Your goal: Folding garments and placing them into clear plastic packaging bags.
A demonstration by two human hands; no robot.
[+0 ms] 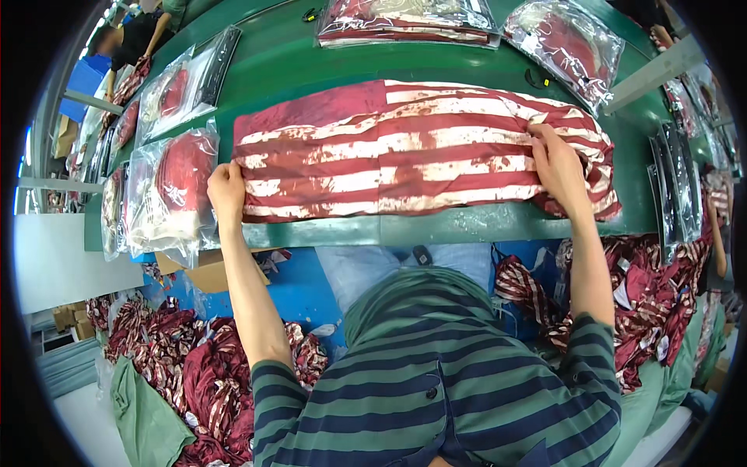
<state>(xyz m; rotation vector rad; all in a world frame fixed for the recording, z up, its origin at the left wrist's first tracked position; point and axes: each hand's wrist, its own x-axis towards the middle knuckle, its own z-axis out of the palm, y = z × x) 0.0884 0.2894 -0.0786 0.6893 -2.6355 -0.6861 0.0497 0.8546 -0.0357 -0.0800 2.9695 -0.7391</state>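
Observation:
A long red-and-cream striped cloth (pixel 436 144) with dark blotches lies across the green table (pixel 264 86) in front of me. Its left part has a plain dark red block, and its right end is bunched and wrinkled. At the left edge, my left hand (pixel 226 189) pinches the cloth's border with curled fingers. My right hand (pixel 556 167) rests on the stripes near the bunched end, fingers bent and pressing down on the fabric. Whether the right fingertips grip a fold cannot be made out.
Clear plastic bags of folded red cloth (pixel 173 187) lie left. A bagged stack (pixel 408 23) and another bag (pixel 564 47) lie at the far side. Dark flat packs (pixel 675 187) stand right. Heaps of striped cloth (pixel 222 373) fill the floor. Another person (pixel 136 39) works far left.

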